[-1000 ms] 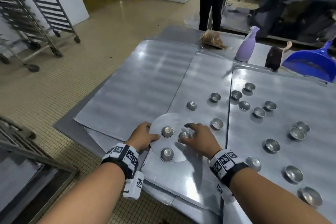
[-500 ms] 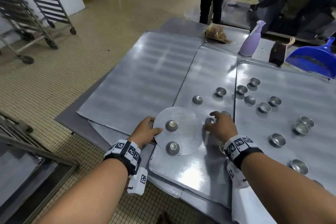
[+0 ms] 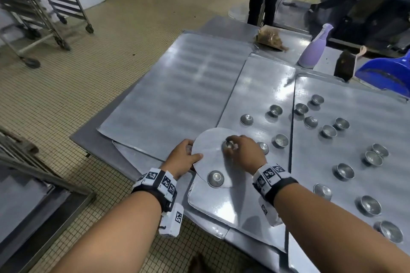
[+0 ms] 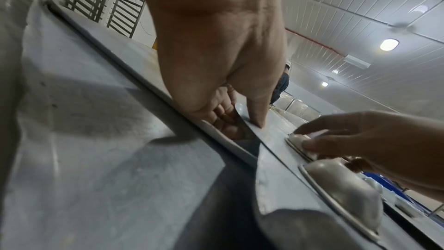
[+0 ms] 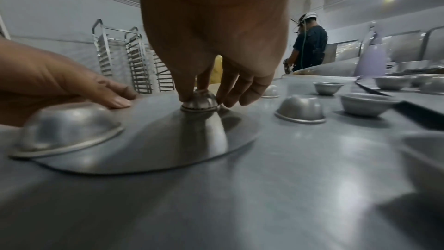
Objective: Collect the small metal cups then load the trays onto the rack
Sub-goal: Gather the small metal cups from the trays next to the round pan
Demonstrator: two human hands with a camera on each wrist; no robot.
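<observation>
Both hands work at a round metal disc point(image 3: 210, 153) lying on the near middle tray point(image 3: 255, 95). The left hand point(image 3: 182, 157) pinches the disc's left rim, thumb laid flat on top and the other fingers curled beneath the edge, as the left wrist view shows. The right hand point(image 3: 244, 153) reaches over the disc, and its fingertips point(image 5: 187, 98) close round a small metal cup point(image 5: 199, 102) standing upside down on the disc; in the right wrist view the rim looks doubled, as if two cups are nested, though this cannot be told for sure. A second inverted cup point(image 3: 215, 178) sits at the disc's near edge, apart from both hands. Just beside the right hand, off the disc, another inverted cup point(image 3: 264, 147) rests on the same tray, with three more farther up it. The right-hand tray point(image 3: 366, 104) carries many more loose cups point(image 3: 343, 172), some mouth up and some mouth down, all empty where their insides show. A bare tray point(image 3: 177, 91) lies to the left, and all the trays overlap on the steel tabletop point(image 3: 221, 25). At the tabletop's far side stand a lilac spray bottle point(image 3: 314, 51) and a blue dustpan point(image 3: 386, 73). Wheeled tray racks point(image 3: 33, 2) stand across the tiled floor, well apart from the trays.
</observation>
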